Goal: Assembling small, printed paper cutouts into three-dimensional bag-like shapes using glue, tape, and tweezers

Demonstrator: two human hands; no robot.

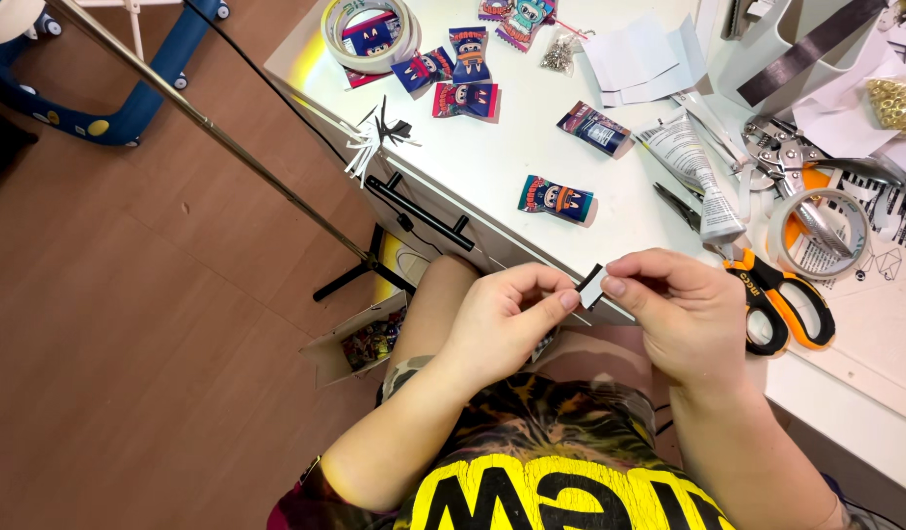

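Pinching a small black-and-white strip [591, 288] between both hands, we hold it just in front of the worktop [512, 162] edge.

Our left hand [500, 319] closes thumb and forefinger on the strip's left end, and our right hand [677, 304] grips its right end the same way, the fingers [625, 286] of both hands pressed tight on the piece. Just beside the right hand lie orange-handled scissors [779, 294], with a squeezed glue tube [696, 167] and a tape roll [819, 234] behind them. Further out, small colourful candy wrappers [556, 198] are scattered over the white surface, near another tape roll [371, 31] and loose white paper pieces [641, 57]. Below the worktop, a small open box [360, 344] sits on the brown floor [129, 324].
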